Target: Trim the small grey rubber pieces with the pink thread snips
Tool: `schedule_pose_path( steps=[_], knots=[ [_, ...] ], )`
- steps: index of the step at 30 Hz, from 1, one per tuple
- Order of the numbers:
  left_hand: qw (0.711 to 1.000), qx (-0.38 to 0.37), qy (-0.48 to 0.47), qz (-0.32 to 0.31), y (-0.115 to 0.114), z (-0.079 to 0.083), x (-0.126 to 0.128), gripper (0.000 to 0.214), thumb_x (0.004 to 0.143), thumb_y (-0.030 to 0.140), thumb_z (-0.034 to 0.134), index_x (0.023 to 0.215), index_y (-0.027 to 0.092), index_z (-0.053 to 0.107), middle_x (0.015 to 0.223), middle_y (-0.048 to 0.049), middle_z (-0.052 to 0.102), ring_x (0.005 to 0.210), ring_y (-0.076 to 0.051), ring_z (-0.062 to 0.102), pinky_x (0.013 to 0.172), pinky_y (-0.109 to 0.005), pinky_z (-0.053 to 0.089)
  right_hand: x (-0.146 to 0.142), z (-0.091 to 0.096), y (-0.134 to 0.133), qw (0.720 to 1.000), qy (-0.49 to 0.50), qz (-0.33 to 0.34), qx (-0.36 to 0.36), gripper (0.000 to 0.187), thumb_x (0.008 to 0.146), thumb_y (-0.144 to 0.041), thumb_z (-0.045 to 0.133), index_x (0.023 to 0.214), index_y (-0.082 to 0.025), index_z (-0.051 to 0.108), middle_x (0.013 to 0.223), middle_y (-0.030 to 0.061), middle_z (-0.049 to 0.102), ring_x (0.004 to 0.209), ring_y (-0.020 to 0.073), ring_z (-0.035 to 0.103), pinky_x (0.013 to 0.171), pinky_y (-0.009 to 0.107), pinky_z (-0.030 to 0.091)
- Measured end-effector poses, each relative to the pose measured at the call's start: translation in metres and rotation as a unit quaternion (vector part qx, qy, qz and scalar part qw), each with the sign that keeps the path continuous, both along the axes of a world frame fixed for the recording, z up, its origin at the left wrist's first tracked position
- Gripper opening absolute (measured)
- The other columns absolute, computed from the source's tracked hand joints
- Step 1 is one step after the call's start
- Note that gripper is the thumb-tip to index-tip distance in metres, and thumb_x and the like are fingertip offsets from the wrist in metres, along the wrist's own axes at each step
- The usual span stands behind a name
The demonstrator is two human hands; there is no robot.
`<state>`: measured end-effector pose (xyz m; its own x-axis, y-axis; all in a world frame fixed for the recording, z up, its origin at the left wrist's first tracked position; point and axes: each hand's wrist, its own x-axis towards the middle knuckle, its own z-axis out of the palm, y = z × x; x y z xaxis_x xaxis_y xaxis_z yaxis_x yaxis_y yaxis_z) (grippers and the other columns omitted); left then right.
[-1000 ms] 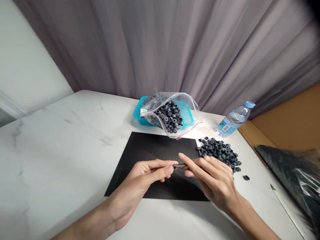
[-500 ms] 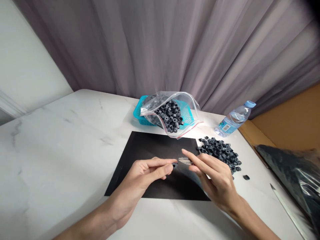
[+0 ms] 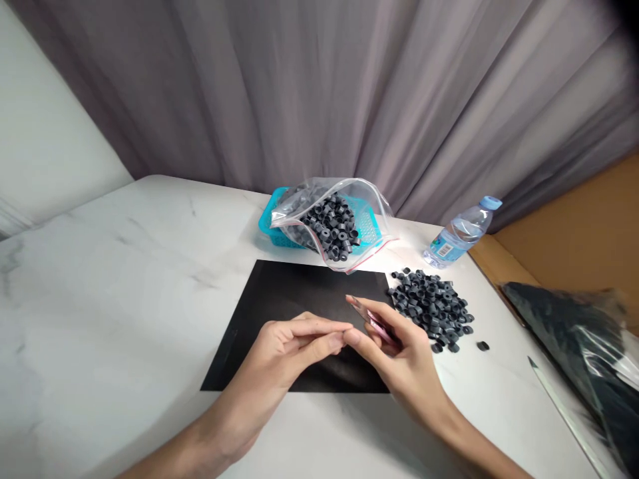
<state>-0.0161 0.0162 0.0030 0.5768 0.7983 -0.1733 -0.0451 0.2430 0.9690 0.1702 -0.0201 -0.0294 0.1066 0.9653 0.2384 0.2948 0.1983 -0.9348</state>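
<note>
Over the black mat (image 3: 294,286), my left hand (image 3: 294,346) pinches a small dark ring-shaped rubber piece, now almost wholly hidden behind the fingertips. The thumb of my right hand (image 3: 399,346) meets those fingertips. A slim pinkish tool with a metallic tip (image 3: 377,326) lies in the curled fingers of my right hand, its tip pointing up and left. Its exact kind does not show. Just beyond my right hand is a loose pile of dark ring-shaped pieces (image 3: 433,306).
Behind the mat, a turquoise basket (image 3: 268,223) holds an open zip bag (image 3: 372,189) of similar pieces. A water bottle (image 3: 462,233) stands back right. A pale pointed stick (image 3: 564,412), a dark plastic-wrapped bundle (image 3: 564,339) and a cardboard box (image 3: 569,233) are at right.
My right hand has turned and moved left, so its thumb now touches my left fingertips. The tool has swung upward in the grip. The dark ring, visible before, is now covered.
</note>
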Motion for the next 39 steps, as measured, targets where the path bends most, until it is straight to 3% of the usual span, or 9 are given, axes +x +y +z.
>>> schedule_pose_path(
  steps=[3,7,17,27,39],
  knots=[
    [1.0,-0.012,0.009,0.018,0.0,-0.002,-0.001,0.019,0.094,0.035,0.069,0.105,0.026,0.082,0.101,-0.0029,0.071,0.106,-0.024,0.061,0.1,-0.038,0.042,0.004,0.004,0.001,0.999,0.032,-0.017,-0.017,0.033,0.089,-0.047,0.072,0.111,-0.023,0.075,0.068,-0.0031,0.053,0.058,0.0098,0.042,0.051,0.02,0.038],
    [0.999,-0.012,0.006,0.032,-0.001,-0.002,0.0,0.02,0.092,0.037,0.071,0.104,0.026,0.083,0.101,-0.0037,0.071,0.11,-0.025,0.059,0.104,-0.04,0.039,0.01,0.006,0.0,0.997,0.075,-0.009,-0.027,0.026,0.089,-0.046,0.072,0.096,-0.021,0.076,0.076,0.0004,0.06,0.067,0.0117,0.047,0.057,0.022,0.039],
    [0.999,-0.007,-0.029,0.011,-0.003,0.002,0.002,0.022,0.095,0.036,0.068,0.113,0.033,0.081,0.107,-0.0022,0.073,0.116,-0.025,0.059,0.108,-0.04,0.039,0.008,0.0,-0.001,0.98,0.178,0.038,-0.081,0.02,0.081,-0.041,0.083,0.089,-0.024,0.076,0.067,-0.0042,0.05,0.063,0.0092,0.038,0.056,0.021,0.034],
    [0.999,-0.01,-0.042,0.008,-0.003,0.004,0.002,0.021,0.096,0.034,0.068,0.114,0.035,0.08,0.107,-0.0002,0.074,0.112,-0.021,0.059,0.105,-0.034,0.039,0.007,0.001,0.001,0.977,0.188,0.068,-0.072,0.014,0.085,-0.038,0.08,0.09,-0.025,0.078,0.077,-0.0024,0.066,0.07,0.0102,0.053,0.066,0.021,0.044],
    [1.0,0.009,-0.005,0.015,-0.003,0.002,0.002,0.022,0.093,0.039,0.07,0.11,0.031,0.082,0.102,-0.002,0.07,0.108,-0.023,0.06,0.102,-0.036,0.042,0.006,0.0,-0.001,0.981,0.163,0.07,-0.075,0.02,0.088,-0.041,0.076,0.086,-0.021,0.074,0.076,-0.0017,0.064,0.07,0.0121,0.052,0.066,0.024,0.043]
  ],
)
